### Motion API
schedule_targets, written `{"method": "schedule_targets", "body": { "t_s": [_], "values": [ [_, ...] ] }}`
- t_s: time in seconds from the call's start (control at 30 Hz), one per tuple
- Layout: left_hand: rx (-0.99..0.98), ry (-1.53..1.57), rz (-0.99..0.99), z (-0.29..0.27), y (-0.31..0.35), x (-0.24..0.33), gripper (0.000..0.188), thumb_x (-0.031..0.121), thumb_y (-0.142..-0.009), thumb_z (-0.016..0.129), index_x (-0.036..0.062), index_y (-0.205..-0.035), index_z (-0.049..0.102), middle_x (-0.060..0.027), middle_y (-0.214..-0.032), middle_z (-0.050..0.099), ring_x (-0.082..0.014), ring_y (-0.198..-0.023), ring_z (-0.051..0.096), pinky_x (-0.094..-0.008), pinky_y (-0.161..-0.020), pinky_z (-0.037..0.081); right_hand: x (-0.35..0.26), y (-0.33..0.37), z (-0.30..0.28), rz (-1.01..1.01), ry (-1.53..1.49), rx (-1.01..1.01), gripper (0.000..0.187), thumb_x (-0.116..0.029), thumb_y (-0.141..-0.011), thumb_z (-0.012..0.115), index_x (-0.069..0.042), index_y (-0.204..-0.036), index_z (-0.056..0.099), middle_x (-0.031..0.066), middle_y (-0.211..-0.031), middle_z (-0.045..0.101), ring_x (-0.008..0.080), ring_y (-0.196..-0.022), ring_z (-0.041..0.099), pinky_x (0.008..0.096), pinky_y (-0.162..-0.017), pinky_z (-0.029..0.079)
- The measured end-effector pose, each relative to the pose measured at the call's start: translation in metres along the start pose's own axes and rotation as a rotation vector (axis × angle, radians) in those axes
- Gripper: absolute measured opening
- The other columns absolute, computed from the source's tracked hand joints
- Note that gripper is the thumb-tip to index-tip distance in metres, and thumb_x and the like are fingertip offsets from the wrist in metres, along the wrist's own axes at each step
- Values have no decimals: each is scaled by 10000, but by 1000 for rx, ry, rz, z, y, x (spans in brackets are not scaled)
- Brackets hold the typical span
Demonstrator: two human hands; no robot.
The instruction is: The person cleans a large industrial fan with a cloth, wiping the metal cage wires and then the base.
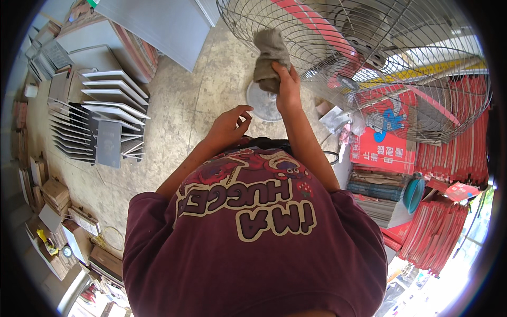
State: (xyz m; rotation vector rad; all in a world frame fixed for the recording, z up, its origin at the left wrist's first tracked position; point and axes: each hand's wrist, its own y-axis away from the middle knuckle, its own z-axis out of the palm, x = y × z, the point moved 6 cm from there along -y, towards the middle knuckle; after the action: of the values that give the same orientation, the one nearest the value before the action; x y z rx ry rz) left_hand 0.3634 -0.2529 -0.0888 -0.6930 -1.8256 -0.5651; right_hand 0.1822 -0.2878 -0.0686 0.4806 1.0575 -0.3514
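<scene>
Gripped in my right hand (288, 87) is a folded grey-brown cloth (270, 50), its upper part at the left rim of a large fan's wire guard (303, 33). Whether the cloth presses on the wires I cannot tell. Red blades (327, 24) show through the guard. Below the cloth, a round grey base (262, 103) rests on the floor, partly covered by my right hand and wrist. My left hand (229, 127) is in front of my waist, fingers loosely curved and apart, holding nothing.
Red printed packs (433, 232) are stacked along the right, beside a teal round item (413, 194). A rack of upright panels (113, 95) stands on the concrete floor (174, 119) to the left. Cardboard boxes (55, 191) line the lower left; a large grey panel (163, 26) stands at the far side.
</scene>
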Motion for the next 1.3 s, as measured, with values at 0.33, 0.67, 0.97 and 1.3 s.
{"method": "schedule_targets", "body": {
  "t_s": [0.33, 0.67, 0.97, 1.3],
  "values": [
    [14, -6, -21, -9, 3, -6, 354, 57, -837, 562, 49, -1185, 495, -114, -916, 643, -177, -662, 571, -303, -623, 476, 16, -1, -7, 110, 105, 176, 345, -173, -837, 615, -1, -1124, 529, 100, -981, 612, 199, -793, 634, 336, -625, 547],
    [11, -11, -31, -15, 4, -10, 365, 70, -833, 561, 51, -1191, 494, -114, -922, 644, -191, -664, 578, -307, -628, 477, -11, 3, 59, -116, 130, -162, 371, -140, -830, 622, -30, -1171, 525, 41, -981, 612, 124, -840, 572, 260, -722, 481],
    [17, -2, -75, -27, 8, -17, 353, 77, -834, 559, 56, -1183, 503, -115, -930, 648, -197, -684, 598, -310, -637, 488, 96, -47, -50, 236, 187, 238, 317, -165, -820, 601, -2, -1085, 544, 123, -934, 623, 256, -657, 659, 372, -511, 556],
    [37, 21, -69, -36, 10, -26, 359, 66, -835, 566, 59, -1188, 500, -124, -914, 646, -196, -676, 595, -310, -639, 488, -59, 35, 125, -373, 273, -368, 412, -120, -859, 624, -17, -1233, 487, 34, -1038, 589, 109, -920, 531, 246, -808, 449]
  ]
}}
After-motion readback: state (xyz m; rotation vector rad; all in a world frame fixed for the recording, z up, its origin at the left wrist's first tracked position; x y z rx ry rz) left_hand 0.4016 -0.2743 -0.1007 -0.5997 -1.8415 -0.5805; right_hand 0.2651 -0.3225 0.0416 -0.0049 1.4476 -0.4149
